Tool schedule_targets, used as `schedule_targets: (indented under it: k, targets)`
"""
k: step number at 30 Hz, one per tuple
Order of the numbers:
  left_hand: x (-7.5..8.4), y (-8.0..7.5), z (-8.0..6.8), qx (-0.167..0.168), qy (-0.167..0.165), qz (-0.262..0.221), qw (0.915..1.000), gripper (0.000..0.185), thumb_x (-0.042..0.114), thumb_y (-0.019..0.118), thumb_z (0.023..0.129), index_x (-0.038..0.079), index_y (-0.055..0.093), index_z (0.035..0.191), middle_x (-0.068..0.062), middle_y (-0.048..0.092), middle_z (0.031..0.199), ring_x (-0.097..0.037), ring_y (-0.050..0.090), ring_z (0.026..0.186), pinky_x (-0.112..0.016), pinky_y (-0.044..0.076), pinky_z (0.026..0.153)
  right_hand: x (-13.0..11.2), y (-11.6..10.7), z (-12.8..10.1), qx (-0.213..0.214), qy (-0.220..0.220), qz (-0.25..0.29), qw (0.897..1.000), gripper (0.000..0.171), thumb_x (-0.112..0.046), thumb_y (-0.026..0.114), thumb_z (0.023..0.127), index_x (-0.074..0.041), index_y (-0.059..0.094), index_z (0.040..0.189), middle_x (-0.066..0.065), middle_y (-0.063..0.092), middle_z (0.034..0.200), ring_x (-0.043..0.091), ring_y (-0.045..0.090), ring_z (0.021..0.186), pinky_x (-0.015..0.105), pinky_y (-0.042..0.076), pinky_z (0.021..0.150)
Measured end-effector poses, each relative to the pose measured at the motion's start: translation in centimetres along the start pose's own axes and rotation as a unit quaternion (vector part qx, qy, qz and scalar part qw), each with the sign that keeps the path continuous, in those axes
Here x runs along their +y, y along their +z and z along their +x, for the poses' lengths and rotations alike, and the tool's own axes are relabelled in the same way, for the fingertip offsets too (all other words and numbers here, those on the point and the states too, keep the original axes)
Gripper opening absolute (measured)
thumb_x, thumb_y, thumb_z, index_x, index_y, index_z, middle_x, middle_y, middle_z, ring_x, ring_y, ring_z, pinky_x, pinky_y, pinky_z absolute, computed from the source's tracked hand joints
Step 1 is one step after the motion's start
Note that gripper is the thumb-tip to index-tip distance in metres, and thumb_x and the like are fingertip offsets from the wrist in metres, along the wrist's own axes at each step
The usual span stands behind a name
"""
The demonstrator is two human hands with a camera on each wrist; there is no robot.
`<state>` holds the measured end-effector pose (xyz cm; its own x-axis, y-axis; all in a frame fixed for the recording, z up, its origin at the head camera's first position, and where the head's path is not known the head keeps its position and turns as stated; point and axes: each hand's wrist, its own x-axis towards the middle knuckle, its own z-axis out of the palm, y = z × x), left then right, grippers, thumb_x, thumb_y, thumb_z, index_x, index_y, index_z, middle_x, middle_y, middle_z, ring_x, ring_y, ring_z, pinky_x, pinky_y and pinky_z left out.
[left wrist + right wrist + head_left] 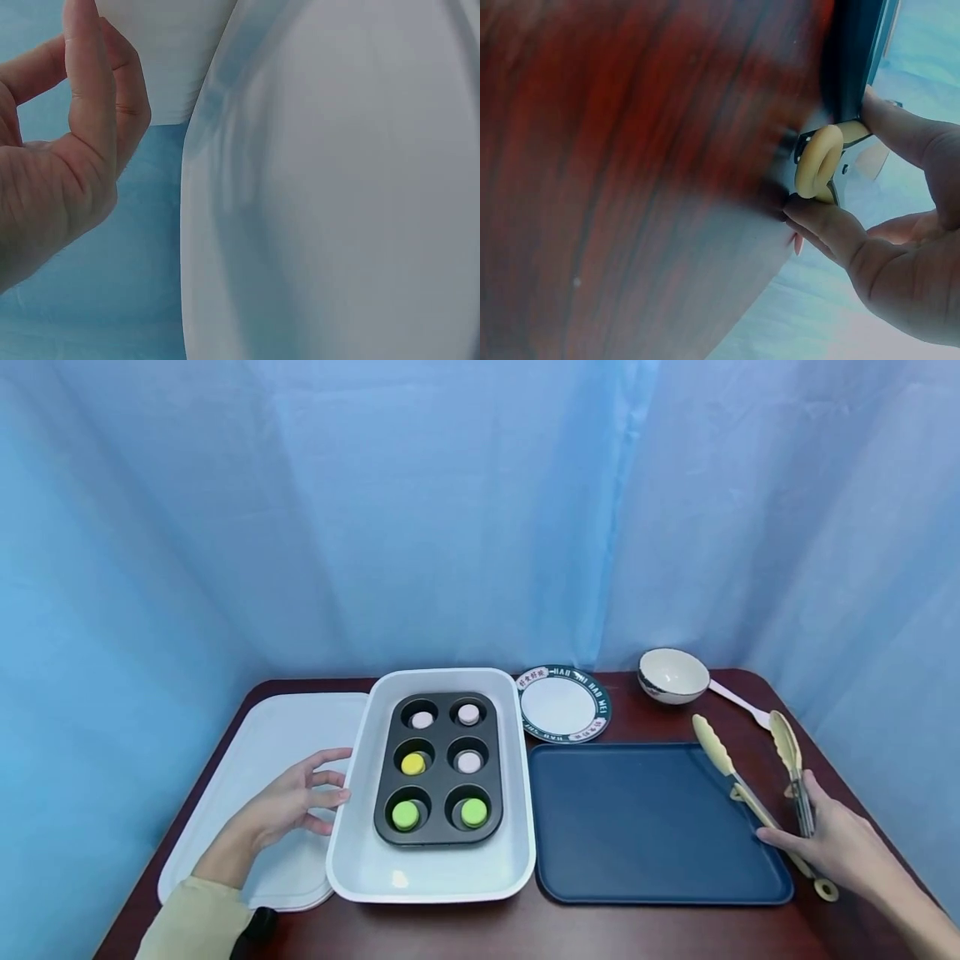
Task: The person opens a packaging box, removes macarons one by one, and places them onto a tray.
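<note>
At the right, my right hand (832, 835) holds the tongs (716, 745) across the handles, thumb on one side and fingers on the other. The tongs have cream tips, spread apart, and point away toward the back. In the right wrist view their cream end ring (821, 161) shows between thumb and fingertips. My left hand (296, 802) is beside the left rim of a deep white tub (431, 872), fingers loosely bent, fingertips right at the rim. Inside the tub lies a dark muffin tin (441, 768) with small round pieces in its cups: green, yellow (412, 764) and pale pink.
A blue tray (652, 827) lies between tub and tongs. A white tray (300, 718) is at the left, partly behind my left hand. At the back are a green-rimmed plate (558, 703), a bowl (673, 677) and a white-handled utensil (738, 700). Blue curtains surround the table.
</note>
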<state>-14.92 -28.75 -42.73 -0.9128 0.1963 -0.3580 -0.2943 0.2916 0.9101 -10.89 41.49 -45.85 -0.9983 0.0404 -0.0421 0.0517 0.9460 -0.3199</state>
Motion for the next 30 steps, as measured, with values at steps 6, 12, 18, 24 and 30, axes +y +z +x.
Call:
schedule_targets:
  k: [6, 12, 18, 24, 30]
  targets:
    - [0.1, 0.1, 0.4, 0.003, -0.003, 0.004, 1.0000, 0.075, 0.018, 0.077, 0.090, 0.016, 0.036, 0.154, -0.023, 0.056, 0.126, -0.030, 0.069, 0.096, -0.050, 0.062, 0.072, 0.0, 0.1, -0.2, 0.017, -0.008, 0.003, 1.000, 0.126, -0.051, 0.079, 0.085, 0.015, -0.004, 0.152, 0.009, 0.038, 0.067, 0.022, 0.036, 0.050, 0.033, 0.030, 0.046]
    - [0.2, -0.1, 0.3, -0.009, 0.002, 0.000, 1.0000, 0.075, 0.017, 0.075, 0.092, 0.015, 0.034, 0.155, -0.024, 0.055, 0.127, -0.030, 0.069, 0.096, -0.050, 0.062, 0.072, 0.1, 0.1, -0.4, 0.008, -0.009, 0.010, 1.000, 0.126, -0.051, 0.078, 0.086, 0.013, -0.008, 0.153, 0.006, 0.040, 0.062, 0.021, 0.038, 0.046, 0.032, 0.031, 0.043]
    - [0.1, -0.1, 0.2, -0.009, 0.002, -0.004, 1.0000, 0.075, 0.015, 0.075, 0.091, 0.014, 0.034, 0.154, -0.025, 0.055, 0.127, -0.031, 0.069, 0.096, -0.052, 0.062, 0.071, -0.2, -0.8, -0.4, -0.009, 0.008, 0.010, 1.000, 0.126, -0.055, 0.075, 0.087, 0.013, -0.008, 0.152, 0.050, 0.052, 0.115, 0.059, 0.059, 0.088, 0.055, 0.054, 0.061]
    - [0.0, -0.1, 0.1, -0.009, -0.001, -0.006, 0.9999, 0.075, 0.016, 0.075, 0.092, 0.015, 0.034, 0.155, -0.025, 0.055, 0.127, -0.031, 0.070, 0.096, -0.052, 0.062, 0.072, -2.0, -2.8, -0.9, -0.026, -0.018, 0.055, 0.998, 0.121, -0.048, 0.075, 0.090, 0.002, -0.013, 0.157, 0.050, 0.048, 0.126, 0.061, 0.057, 0.107, 0.059, 0.056, 0.071]
    - [0.1, -0.1, 0.1, -0.006, -0.004, -0.002, 1.0000, 0.076, 0.018, 0.076, 0.092, 0.016, 0.034, 0.155, -0.024, 0.055, 0.128, -0.031, 0.070, 0.096, -0.051, 0.062, 0.072, -4.3, -3.9, -1.7, -0.018, -0.090, 0.108, 0.990, 0.113, -0.032, 0.077, 0.092, -0.006, -0.009, 0.161, 0.035, 0.052, 0.124, 0.003, 0.059, 0.057, 0.023, 0.047, 0.049]
